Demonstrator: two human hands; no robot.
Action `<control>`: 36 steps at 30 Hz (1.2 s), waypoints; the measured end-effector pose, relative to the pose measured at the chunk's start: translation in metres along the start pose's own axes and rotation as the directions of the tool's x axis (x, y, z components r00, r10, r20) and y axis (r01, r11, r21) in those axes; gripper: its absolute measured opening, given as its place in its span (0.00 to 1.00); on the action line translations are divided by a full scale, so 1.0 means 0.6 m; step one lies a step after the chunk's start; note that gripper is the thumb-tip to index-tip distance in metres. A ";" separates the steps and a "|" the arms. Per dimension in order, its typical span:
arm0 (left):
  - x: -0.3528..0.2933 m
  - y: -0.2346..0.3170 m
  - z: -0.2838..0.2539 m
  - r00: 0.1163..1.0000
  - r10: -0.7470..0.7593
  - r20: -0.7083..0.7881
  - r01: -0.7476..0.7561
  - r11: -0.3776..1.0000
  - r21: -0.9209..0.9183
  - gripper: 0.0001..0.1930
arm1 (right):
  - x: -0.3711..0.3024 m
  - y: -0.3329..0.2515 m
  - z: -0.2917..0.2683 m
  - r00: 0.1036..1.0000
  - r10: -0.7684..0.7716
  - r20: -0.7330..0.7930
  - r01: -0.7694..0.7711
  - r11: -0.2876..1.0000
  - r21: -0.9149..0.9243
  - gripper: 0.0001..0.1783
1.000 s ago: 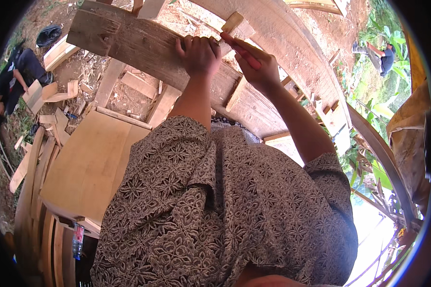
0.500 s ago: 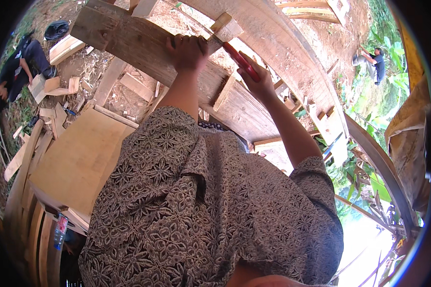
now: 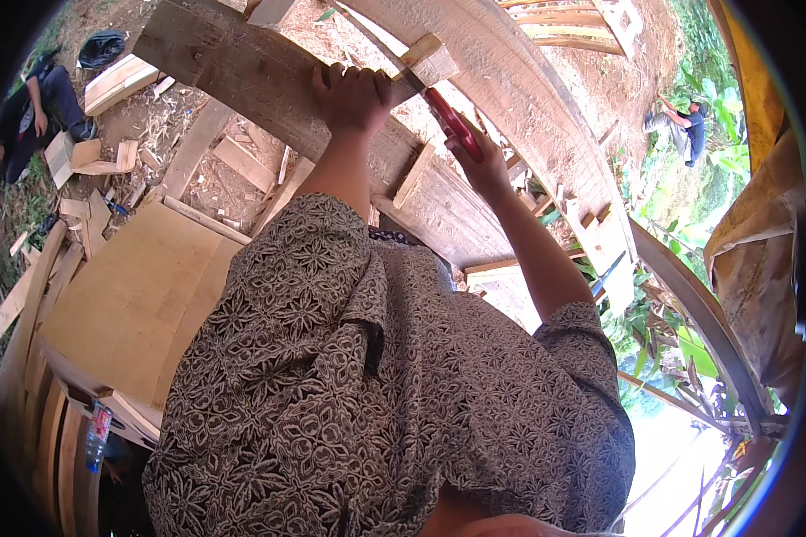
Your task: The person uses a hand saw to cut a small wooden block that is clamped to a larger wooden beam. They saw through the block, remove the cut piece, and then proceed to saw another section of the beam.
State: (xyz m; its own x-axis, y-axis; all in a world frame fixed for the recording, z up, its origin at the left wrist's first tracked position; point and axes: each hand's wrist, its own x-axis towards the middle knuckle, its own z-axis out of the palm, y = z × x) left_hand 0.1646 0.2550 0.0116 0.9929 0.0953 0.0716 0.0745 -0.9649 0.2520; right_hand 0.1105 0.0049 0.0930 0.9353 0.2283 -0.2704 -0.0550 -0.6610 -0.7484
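Dirt ground (image 3: 634, 80), scattered wood chips (image 3: 172, 125); right, green foliage (image 3: 724, 76), brown sheet (image 3: 761, 259); bright daylight (image 3: 664, 461).

The right grip (image 3: 485, 170) hides part of the red-handled tool (image 3: 450, 123) — its far end is unclear. The left edge cuts one seated person (image 3: 55, 98) — the distant person (image 3: 693, 132) is too small for details.

Left hand (image 3: 356, 100) rests on plank (image 3: 258, 76), apparent saw (image 3: 452, 125) rightward.

The tool handle (image 3: 453, 123) is red, the shirt (image 3: 403, 385) dark with pale flowers, the plank (image 3: 251, 73) greyish-brown.
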 end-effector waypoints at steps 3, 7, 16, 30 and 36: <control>-0.003 0.006 -0.022 1.000 -0.004 -0.028 0.005 0.999 0.038 0.25 | 0.011 -0.032 -0.007 0.997 0.070 0.014 -0.070 0.997 -0.031 0.31; 0.001 0.005 -0.026 0.998 -0.043 0.052 0.042 0.999 0.025 0.24 | 0.028 -0.162 -0.034 0.991 -0.069 -0.114 0.078 0.994 0.074 0.27; 0.006 0.007 -0.041 0.994 -0.063 0.084 0.065 0.998 -0.020 0.24 | -0.078 -0.250 -0.130 0.998 0.060 0.023 -0.060 0.998 -0.003 0.24; 0.002 0.003 -0.021 1.000 -0.019 0.022 0.022 0.995 -0.096 0.21 | -0.022 -0.229 -0.071 0.997 -0.079 0.021 0.076 0.988 0.132 0.28; 0.004 0.012 -0.024 1.000 0.002 0.024 -0.002 1.000 -0.013 0.21 | 0.059 -0.147 -0.003 0.980 -0.129 -0.153 0.137 0.990 0.043 0.23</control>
State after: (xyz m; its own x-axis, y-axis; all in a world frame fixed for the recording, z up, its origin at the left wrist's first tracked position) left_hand 0.1664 0.2518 0.0278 0.9950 0.0870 0.0488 0.0712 -0.9619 0.2639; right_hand 0.1493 0.0702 0.1505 0.9768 0.2001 -0.0757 0.0589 -0.5917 -0.8040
